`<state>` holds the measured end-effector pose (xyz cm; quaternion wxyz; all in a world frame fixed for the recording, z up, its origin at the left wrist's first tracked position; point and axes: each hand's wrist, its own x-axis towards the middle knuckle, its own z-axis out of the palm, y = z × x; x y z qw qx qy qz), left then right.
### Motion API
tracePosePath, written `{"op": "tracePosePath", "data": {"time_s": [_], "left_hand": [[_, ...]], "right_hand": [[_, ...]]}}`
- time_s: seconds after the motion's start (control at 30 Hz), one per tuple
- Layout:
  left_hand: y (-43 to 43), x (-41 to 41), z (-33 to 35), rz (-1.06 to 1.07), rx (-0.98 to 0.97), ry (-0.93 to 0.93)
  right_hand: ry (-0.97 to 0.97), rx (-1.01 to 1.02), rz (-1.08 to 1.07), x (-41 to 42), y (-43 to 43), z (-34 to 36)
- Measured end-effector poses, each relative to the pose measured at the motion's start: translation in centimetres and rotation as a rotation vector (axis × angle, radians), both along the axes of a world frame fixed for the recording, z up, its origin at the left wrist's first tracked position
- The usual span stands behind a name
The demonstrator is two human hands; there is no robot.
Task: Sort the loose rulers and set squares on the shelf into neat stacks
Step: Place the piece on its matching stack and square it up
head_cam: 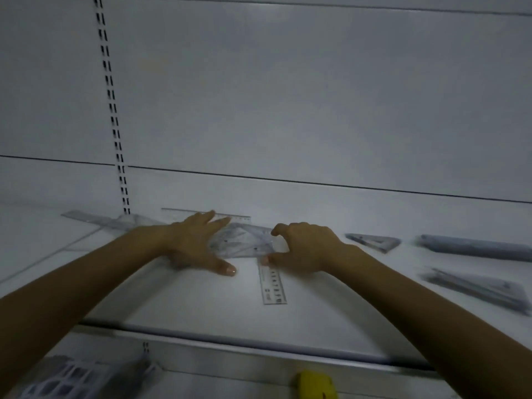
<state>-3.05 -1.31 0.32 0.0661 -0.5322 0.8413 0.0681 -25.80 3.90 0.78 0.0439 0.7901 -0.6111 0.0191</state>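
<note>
The sorting looks partly done at best. Both hands work on a loose pile of set squares (pixel 244 240) in the middle of the shelf (pixel 184 300). The pieces are clear plastic and overlap at odd angles, so the pile is not yet a neat stack.

The left hand (pixel 198 243) lies flat on the pile's left part, fingers straight and spread, pressing it down. The right hand (pixel 305 246) has its fingers curled. Its thumb and forefinger sit at opposite edges of the pile's right end and seem to grasp it there. The thumb tip also touches the far end of a short ruler (pixel 273 286), which points toward the person.

- **Rulers:** I count 3 lying singly. They are the short one, a long ruler (pixel 184 211) along the back wall behind the left hand, and a grey ruler (pixel 92 218) off to the left.
- **Bundle:** A long grey bundle (pixel 472 247) at the far right may be rulers already stacked, but it is too blurred to tell.
- **Set squares:** 2 lie apart on the right, a small set square (pixel 374 241) and a large set square (pixel 483 289). How many are in the pile cannot be counted.

Still to do, in my judgement, is squaring up the pile, adding the 2 stray set squares to it, and gathering the 3 rulers.

Below the shelf edge are 1 yellow thing (pixel 316 384) and 1 basket (pixel 72 378).
</note>
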Motion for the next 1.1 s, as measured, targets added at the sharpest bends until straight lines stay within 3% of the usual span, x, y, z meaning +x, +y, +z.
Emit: {"op": "tracePosePath", "data": {"time_s": [0.1, 0.27, 0.33, 0.7, 0.9, 1.03, 1.1], "left_hand": [[-0.1, 2.0, -1.5, -0.062, 0.062, 0.208], [-2.1, 1.6, -2.1, -0.238, -0.176, 0.284], [-2.5, 1.7, -2.5, -0.310, -0.227, 0.314], [-2.7, 2.5, -3.1, -0.472, -0.529, 0.653], [-2.4, 2.7, -3.1, -0.444, -0.347, 0.896], [-1.9, 2.7, -2.8, -0.367, -0.323, 0.944], [-1.6, 2.4, -2.7, -0.348, -0.323, 0.908]], "right_hand": [[-0.011, 0.032, -0.104, 2.8, -1.4, -0.5], [-0.205, 0.051, -0.164, 4.4, -2.5, -0.4], [-0.325, -0.021, -0.151, 4.1, -2.0, -1.4], [-0.452, -0.353, -0.043, 4.6, -1.7, -3.2], [-0.375, -0.542, -0.033, 3.8, -1.9, -3.2], [-0.766, -0.509, -0.138, 4.1, -1.5, -2.4], [-0.848, -0.457, -0.192, 4.3, -1.4, -2.3]]}}
